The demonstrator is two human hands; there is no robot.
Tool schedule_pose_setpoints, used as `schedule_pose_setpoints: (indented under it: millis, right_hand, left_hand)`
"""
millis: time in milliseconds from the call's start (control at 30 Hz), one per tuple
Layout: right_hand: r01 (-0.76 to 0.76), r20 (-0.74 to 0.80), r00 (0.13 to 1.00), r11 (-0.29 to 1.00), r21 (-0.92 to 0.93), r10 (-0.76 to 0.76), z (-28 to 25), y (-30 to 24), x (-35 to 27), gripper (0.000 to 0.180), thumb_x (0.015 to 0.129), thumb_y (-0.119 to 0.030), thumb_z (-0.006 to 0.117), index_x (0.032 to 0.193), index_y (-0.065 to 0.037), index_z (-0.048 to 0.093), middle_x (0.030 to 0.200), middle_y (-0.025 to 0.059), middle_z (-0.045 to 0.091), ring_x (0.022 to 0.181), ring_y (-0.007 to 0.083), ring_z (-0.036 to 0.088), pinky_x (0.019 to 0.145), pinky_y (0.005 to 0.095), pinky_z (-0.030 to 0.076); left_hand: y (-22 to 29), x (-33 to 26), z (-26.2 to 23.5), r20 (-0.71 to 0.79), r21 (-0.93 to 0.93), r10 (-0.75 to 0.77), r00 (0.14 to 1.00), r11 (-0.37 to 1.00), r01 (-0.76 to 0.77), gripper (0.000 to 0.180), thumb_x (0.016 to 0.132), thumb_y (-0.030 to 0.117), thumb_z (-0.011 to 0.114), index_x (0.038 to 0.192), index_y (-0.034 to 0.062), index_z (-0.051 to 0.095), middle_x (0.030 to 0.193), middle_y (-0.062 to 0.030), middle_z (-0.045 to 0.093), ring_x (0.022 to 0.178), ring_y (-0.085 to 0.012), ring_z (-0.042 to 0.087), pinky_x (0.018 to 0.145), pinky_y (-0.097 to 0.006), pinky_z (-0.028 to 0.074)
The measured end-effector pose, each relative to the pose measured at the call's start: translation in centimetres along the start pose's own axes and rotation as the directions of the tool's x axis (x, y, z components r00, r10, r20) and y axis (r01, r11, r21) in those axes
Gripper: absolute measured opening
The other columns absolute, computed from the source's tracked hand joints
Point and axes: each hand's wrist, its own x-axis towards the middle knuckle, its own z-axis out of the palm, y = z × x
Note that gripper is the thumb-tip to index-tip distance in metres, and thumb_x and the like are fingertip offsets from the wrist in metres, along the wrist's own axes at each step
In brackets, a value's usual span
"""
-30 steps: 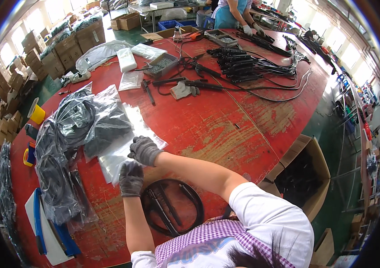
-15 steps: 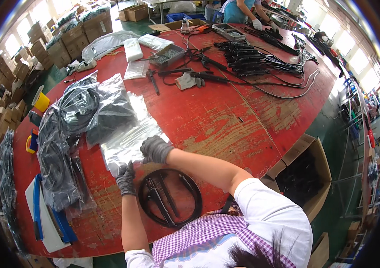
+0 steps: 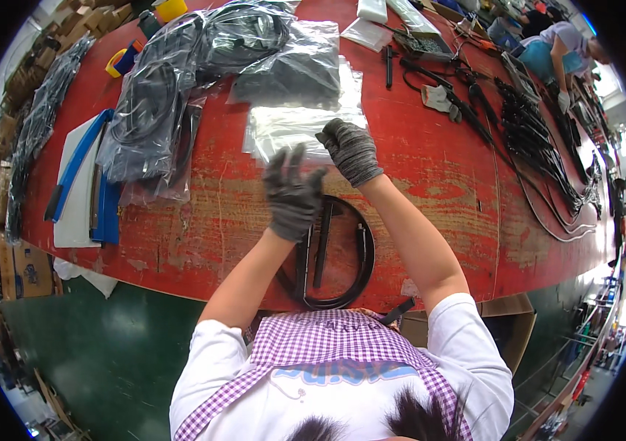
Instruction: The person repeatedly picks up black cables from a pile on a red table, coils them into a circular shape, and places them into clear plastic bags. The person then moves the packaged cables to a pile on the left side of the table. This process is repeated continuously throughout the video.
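Note:
My right hand (image 3: 352,151), in a grey knit glove, is closed at the right edge of a stack of clear plastic bags (image 3: 276,132). Its fingertips face away, so whatever they pinch is hidden. Slightly blurred, my gloved left hand (image 3: 292,192) hovers just in front of the stack with its fingers apart and nothing in them. Below both hands, close to my apron, lies a coiled black cable (image 3: 369,272) with straight black rods (image 3: 322,250) inside the loop. My left hand and forearm cover part of the coil.
Bagged black cables (image 3: 144,110) cover the left side, beside a white board with blue bars (image 3: 77,176). Farther right lie a loose glove (image 3: 436,98), a tray of small metal parts (image 3: 423,45) and black cable bundles (image 3: 537,140). A co-worker (image 3: 548,55) stands at the far right.
My head view has turned, so the table sits differently in the picture. My left hand has lifted off the bags, its fingers spread; my right hand stays at them, now curled in a fist.

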Motion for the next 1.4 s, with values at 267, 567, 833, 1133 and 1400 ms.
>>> schedule_pose_setpoints:
  millis: [267,567,833,1133,1400]
  right_hand:
    - [0.275,-0.074,0.95,0.924,-0.266,-0.304,-1.2,-0.2,0.0,0.011,0.081,-0.021,0.057,0.087,-0.011,0.057,0.071,0.0078,0.058,0.072,0.0265,0.056,0.065,0.0394,0.043]
    - [0.615,0.274,0.786,0.654,-0.44,-0.554,-1.7,0.5,-3.0,0.038,0.073,-0.016,0.053,0.11,-0.023,0.055,0.088,0.0012,0.05,0.082,0.0198,0.05,0.068,0.034,0.042]
    - [0.348,0.284,0.935,0.714,-0.607,-0.215,3.0,7.4,-6.9,0.026,0.08,-0.023,0.052,0.104,-0.021,0.06,0.115,0.0094,0.052,0.101,0.0262,0.048,0.079,0.0397,0.04]
    - [0.038,0.347,0.921,0.846,-0.531,0.176,0.9,7.6,-9.3,0.034,0.083,-0.018,0.049,0.116,-0.016,0.053,0.074,0.0095,0.06,0.067,0.0253,0.058,0.058,0.0399,0.046]
    - [0.168,0.567,0.818,0.902,-0.398,0.098,-4.2,2.1,-26.4,0.035,0.076,-0.014,0.051,0.111,-0.015,0.051,0.059,0.0091,0.057,0.047,0.0243,0.057,0.037,0.0371,0.042]
  left_hand:
    - [-4.9,0.5,3.7,0.259,0.138,-0.179,0.949,0.979,0.147,0.019,0.075,0.024,0.06,0.092,0.0198,0.067,0.122,-0.007,0.05,0.112,-0.0256,0.042,0.092,-0.046,0.033]
    - [-8.7,-1.2,1.7,0.353,0.179,-0.126,0.927,0.982,0.066,0.021,0.073,0.01,0.058,0.09,0.0162,0.068,0.1,-0.007,0.061,0.089,-0.0262,0.055,0.073,-0.036,0.049]
    - [-8.4,-0.9,1.9,0.552,0.3,-0.253,0.795,0.949,0.094,0.022,0.079,0.015,0.057,0.098,0.007,0.065,0.112,-0.0148,0.054,0.092,-0.0321,0.057,0.072,-0.043,0.049]
    - [-9.1,-2.8,5.0,0.724,0.35,-0.384,0.573,0.92,0.174,0.046,0.087,0.021,0.04,0.132,0.011,0.037,0.099,-0.0148,0.059,0.08,-0.0314,0.062,0.063,-0.044,0.051]
    - [-8.1,-10.0,-3.3,0.613,-0.144,0.48,0.628,0.849,-0.508,0.043,0.076,0.016,0.045,0.118,0.008,0.052,0.093,-0.0092,0.057,0.074,-0.0225,0.052,0.06,-0.037,0.042]
